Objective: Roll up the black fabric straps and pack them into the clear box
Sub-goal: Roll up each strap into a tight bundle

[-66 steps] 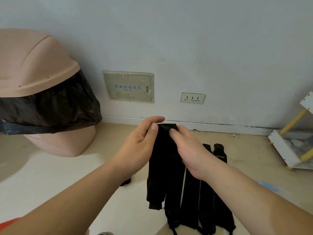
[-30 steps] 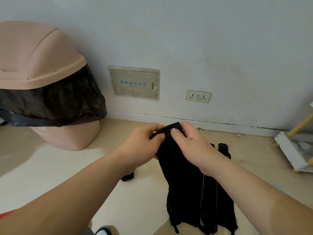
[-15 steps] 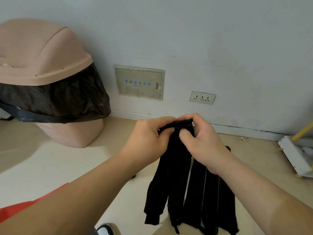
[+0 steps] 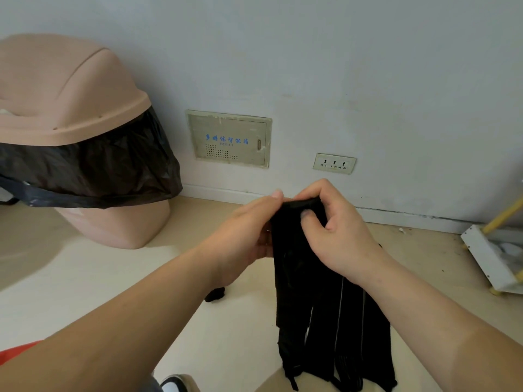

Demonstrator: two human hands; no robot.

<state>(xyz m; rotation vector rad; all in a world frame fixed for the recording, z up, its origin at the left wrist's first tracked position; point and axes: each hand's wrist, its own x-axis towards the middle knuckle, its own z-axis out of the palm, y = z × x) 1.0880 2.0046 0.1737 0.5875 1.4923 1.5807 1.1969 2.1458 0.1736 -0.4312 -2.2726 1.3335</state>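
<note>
A black fabric strap point(image 4: 291, 267) hangs in front of me, its top end folded over into a small roll. My left hand point(image 4: 243, 236) grips that top end from the left, thumb on the roll. From the right, my right hand point(image 4: 334, 230) curls its fingers over the roll with the thumb pressed on its front. Several more black straps point(image 4: 351, 335) lie flat on the floor under and behind the hanging one. A small black piece point(image 4: 215, 294) lies on the floor below my left wrist. The clear box is not in view.
A pink swing-lid bin point(image 4: 70, 142) with a black liner stands at the left by the wall. A wall panel point(image 4: 229, 138) and socket point(image 4: 334, 163) sit low on the wall. At the right edge stands a white rack point(image 4: 492, 258) with yellow posts. A shoe tip point(image 4: 177, 383) shows at the bottom.
The strap's top end has been turned over into a tighter roll between both hands. My right hand's fingers have curled further over it. The hanging part is shorter.
</note>
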